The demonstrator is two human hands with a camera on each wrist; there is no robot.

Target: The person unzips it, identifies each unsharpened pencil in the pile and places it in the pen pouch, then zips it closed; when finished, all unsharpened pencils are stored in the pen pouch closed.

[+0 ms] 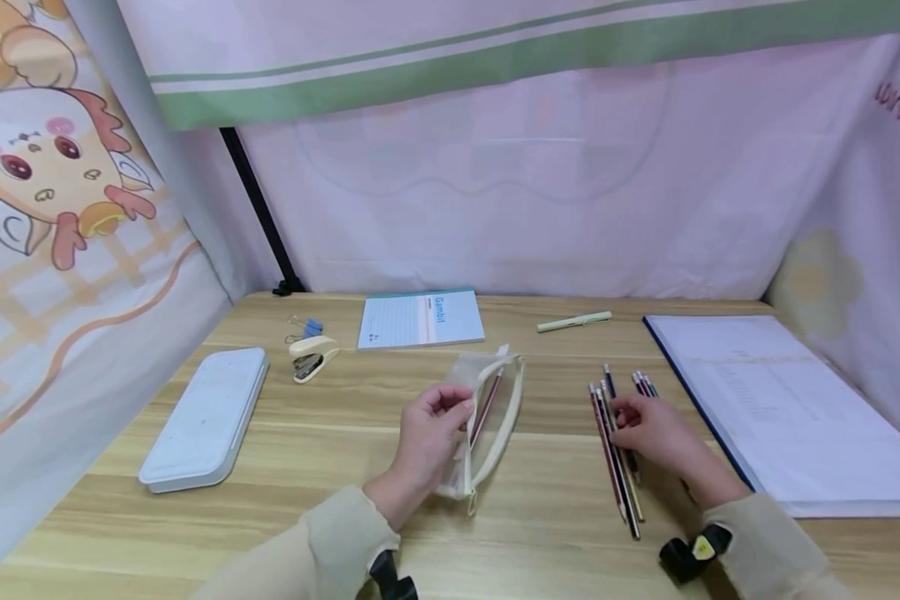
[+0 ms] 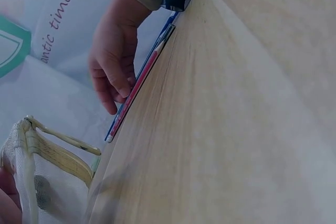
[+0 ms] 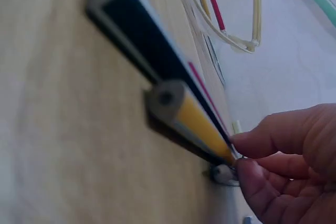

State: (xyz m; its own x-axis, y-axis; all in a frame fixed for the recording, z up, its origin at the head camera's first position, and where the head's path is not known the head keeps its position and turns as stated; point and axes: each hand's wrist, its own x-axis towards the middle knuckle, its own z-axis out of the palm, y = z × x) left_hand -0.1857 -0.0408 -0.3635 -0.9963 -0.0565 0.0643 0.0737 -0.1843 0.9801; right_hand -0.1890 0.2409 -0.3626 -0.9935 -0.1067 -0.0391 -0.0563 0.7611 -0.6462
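My left hand (image 1: 429, 429) pinches the near edge of a see-through mesh pencil pouch (image 1: 506, 433) with a cream zipper, its mouth held apart. Inside the pouch lies a dark red pencil (image 1: 486, 410); a yellow one beside it shows in the right wrist view. To the right, several pencils (image 1: 611, 462) lie in a loose bundle on the table. With thumb and fingertips, my right hand (image 1: 663, 437) pinches the far end of a yellow pencil (image 3: 197, 121). Next to that one is a dark, blurred pencil (image 3: 152, 40). A few more pencil ends (image 1: 645, 383) show beyond the right hand.
A white pencil case (image 1: 206, 417) lies at left, with a cream stapler (image 1: 313, 357) and blue binder clips (image 1: 312, 327) behind it. Farther back are a light blue notebook (image 1: 422, 320) and a pale green pen (image 1: 574, 322). A blue-edged folder with papers (image 1: 795, 408) covers the right side.
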